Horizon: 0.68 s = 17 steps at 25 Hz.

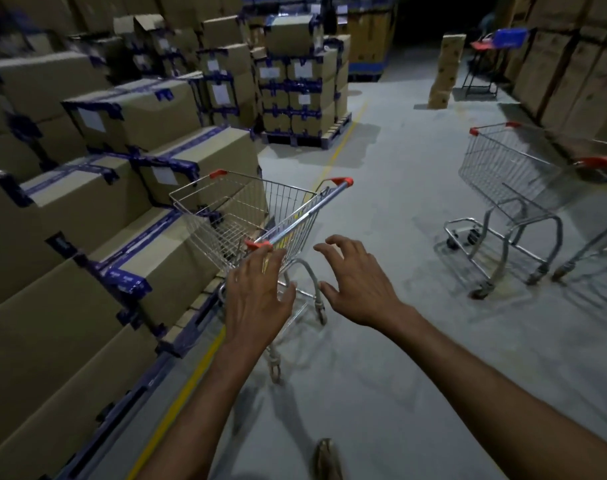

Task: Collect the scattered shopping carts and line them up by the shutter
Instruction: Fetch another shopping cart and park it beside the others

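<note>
left hand (257, 289) open, fingers spread, tips at the handle of the near cart (239, 206); right hand (361, 285) open and empty just beside it; another cart (503, 174) stands well apart

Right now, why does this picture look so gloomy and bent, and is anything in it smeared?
Head view: dim lighting, the far aisle nearly black; the wide lens bows the stacked boxes on the left; the cart at the right edge is blurred; the near cart, left hand and right hand look fairly sharp; soft shadows lie on the floor.
</note>
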Each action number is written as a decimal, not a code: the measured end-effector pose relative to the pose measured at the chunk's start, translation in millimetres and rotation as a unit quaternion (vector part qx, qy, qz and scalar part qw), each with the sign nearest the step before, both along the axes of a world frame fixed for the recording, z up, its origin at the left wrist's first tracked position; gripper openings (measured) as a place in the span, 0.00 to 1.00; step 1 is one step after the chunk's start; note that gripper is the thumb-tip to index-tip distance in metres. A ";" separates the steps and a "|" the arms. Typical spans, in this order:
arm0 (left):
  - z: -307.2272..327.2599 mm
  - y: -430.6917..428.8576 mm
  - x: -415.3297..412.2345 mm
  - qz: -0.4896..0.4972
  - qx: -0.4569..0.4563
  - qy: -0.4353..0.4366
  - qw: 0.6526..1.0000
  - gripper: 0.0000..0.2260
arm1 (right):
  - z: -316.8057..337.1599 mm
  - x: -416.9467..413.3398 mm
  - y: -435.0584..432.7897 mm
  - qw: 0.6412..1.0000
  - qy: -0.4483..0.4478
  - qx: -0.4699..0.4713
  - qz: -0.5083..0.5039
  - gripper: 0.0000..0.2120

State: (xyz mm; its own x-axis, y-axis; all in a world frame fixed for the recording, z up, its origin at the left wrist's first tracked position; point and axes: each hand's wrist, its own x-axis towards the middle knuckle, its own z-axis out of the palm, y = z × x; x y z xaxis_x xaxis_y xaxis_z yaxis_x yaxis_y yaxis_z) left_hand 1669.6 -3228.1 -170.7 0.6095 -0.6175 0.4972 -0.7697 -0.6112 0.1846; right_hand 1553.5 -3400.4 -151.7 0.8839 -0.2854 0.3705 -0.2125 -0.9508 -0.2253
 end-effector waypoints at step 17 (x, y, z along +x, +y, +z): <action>-60.4 -191.0 226.2 0.038 0.223 0.272 0.935 0.29 | -83.5 291.6 -238.5 0.972 0.204 -0.038 0.109 0.29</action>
